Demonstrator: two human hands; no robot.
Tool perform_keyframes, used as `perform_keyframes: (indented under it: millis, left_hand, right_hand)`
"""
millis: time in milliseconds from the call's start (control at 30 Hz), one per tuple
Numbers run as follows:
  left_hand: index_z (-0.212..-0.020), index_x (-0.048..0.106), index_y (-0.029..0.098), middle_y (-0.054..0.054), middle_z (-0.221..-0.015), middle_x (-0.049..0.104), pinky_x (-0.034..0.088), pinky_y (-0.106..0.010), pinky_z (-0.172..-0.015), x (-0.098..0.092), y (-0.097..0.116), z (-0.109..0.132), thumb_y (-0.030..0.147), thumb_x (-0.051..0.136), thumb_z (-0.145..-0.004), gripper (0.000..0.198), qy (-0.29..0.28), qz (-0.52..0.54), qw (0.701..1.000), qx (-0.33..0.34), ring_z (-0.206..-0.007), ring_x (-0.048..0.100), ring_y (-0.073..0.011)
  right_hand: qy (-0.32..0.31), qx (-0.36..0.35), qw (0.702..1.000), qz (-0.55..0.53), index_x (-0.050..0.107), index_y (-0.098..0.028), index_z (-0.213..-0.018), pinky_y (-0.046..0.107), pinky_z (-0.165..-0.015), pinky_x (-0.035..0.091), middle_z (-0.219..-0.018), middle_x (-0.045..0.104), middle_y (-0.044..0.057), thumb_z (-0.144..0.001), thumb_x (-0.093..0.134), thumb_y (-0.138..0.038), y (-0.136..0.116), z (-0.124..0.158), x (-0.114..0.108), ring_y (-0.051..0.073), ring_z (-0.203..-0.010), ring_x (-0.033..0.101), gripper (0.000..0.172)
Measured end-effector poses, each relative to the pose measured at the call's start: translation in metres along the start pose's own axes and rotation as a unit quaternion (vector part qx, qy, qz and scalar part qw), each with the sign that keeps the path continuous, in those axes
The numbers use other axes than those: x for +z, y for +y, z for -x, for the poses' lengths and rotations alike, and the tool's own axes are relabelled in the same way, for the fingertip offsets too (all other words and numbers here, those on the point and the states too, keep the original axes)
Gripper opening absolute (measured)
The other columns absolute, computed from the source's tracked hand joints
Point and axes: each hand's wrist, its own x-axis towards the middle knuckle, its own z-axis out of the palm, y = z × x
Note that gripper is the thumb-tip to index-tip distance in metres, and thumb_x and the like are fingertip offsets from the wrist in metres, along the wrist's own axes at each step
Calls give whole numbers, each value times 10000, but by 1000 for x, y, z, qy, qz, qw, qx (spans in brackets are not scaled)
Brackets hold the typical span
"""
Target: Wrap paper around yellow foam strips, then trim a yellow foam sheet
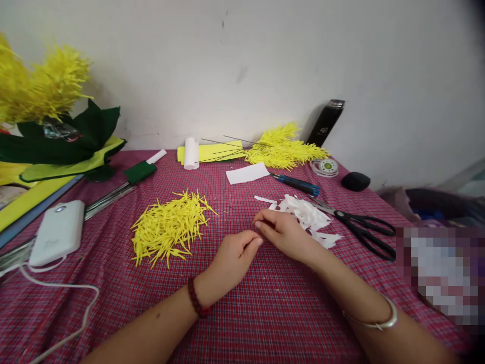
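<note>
My left hand (235, 258) and my right hand (282, 232) meet above the middle of the checked cloth, thumbs and forefingers pinched close together. Whatever they may hold is too small or hidden to make out. To the left of my left hand lies a heap of yellow twisted paper-like strips (170, 227). Just behind my right hand is a pile of white cut strips (305, 215), partly covered by that hand. Black-handled scissors (359, 225) rest right of the pile, their blades pointing toward it.
At the back are a white roll (191, 154), a white paper piece (247, 173), a blue cutter (297, 184) and yellow feathery stems (284, 149). A white power bank (57, 232) with a cable sits left, near wires and a green-leaved yellow flower (60, 81). A black mouse-like object (355, 181) is right.
</note>
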Motion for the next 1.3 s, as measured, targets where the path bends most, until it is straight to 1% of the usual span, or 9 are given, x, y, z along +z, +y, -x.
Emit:
perform_keyframes:
  millis: [133, 333, 700, 1000, 1067, 1133, 1167, 1233, 1300]
  left_hand:
    - [-596, 481, 170, 24, -579, 497, 297, -242, -516, -1, 2, 2, 345, 419, -936, 387, -57, -103, 992, 41, -543, 434, -107]
    - [-756, 623, 160, -39, -779, 670, 435, -279, -650, -2, 10, 7, 340, 379, -964, 368, -134, -199, 965, 107, -700, 598, -159]
    - [-781, 657, 165, -44, -805, 694, 484, -300, -643, 5, 4, 9, 335, 511, -904, 256, -112, -267, 950, 119, -732, 644, -182]
    - [-851, 641, 128, -82, -866, 663, 492, -348, -620, 23, 8, 20, 230, 463, -903, 211, -96, -380, 902, 180, -767, 630, -223]
    - [-770, 627, 131, -68, -810, 639, 460, -326, -615, 22, 10, 21, 221, 520, -866, 169, -99, -305, 933, 162, -732, 601, -206]
    - [-604, 564, 141, -14, -651, 571, 402, -274, -587, 15, 10, 17, 188, 646, -757, 179, -54, -79, 993, 61, -623, 530, -148]
    - [-532, 509, 145, 18, -567, 507, 362, -247, -557, 10, 10, 11, 171, 690, -703, 250, -10, 61, 998, -13, -561, 470, -112]
    - [-472, 419, 153, 61, -473, 382, 276, -214, -489, -3, 9, -7, 179, 701, -685, 354, 104, 292, 938, -156, -471, 341, -64]
    - [-522, 392, 170, 74, -479, 344, 232, -203, -444, -18, 8, -33, 273, 578, -810, 358, 152, 354, 901, -201, -423, 266, -54]
  right_hand:
    - [-11, 7, 1000, -14, 543, -220, -733, 279, -633, 374, -683, 579, -9, -872, 464, -227, -2, 0, 3, 150, -652, 528, 160]
    - [-72, 21, 997, -20, 567, -215, -741, 275, -619, 383, -692, 599, -4, -856, 474, -207, -2, 0, 12, 150, -649, 538, 149]
    - [-104, 26, 994, -26, 590, -226, -776, 306, -650, 413, -731, 627, 8, -844, 485, -208, 2, 2, 14, 175, -682, 561, 126]
    - [-95, 32, 994, -53, 600, -220, -790, 329, -682, 430, -745, 645, 20, -848, 483, -224, 6, 1, 19, 192, -702, 579, 131]
    - [-88, 34, 994, -52, 593, -217, -797, 332, -678, 431, -743, 644, 24, -852, 475, -228, 5, 1, 19, 196, -703, 581, 131]
    - [-85, 34, 994, -51, 587, -214, -807, 326, -667, 432, -741, 642, 26, -856, 464, -224, 4, 0, 19, 196, -704, 583, 133]
    - [-86, 32, 994, -52, 585, -214, -809, 320, -667, 433, -746, 643, 26, -856, 461, -218, 4, 0, 18, 194, -710, 586, 133]
    - [-90, 26, 994, -52, 582, -214, -803, 310, -670, 433, -755, 643, 23, -854, 459, -208, 5, -1, 17, 187, -715, 586, 134]
    - [-94, 20, 994, -49, 582, -215, -793, 301, -675, 428, -754, 637, 18, -852, 459, -204, 5, -2, 15, 179, -713, 579, 137]
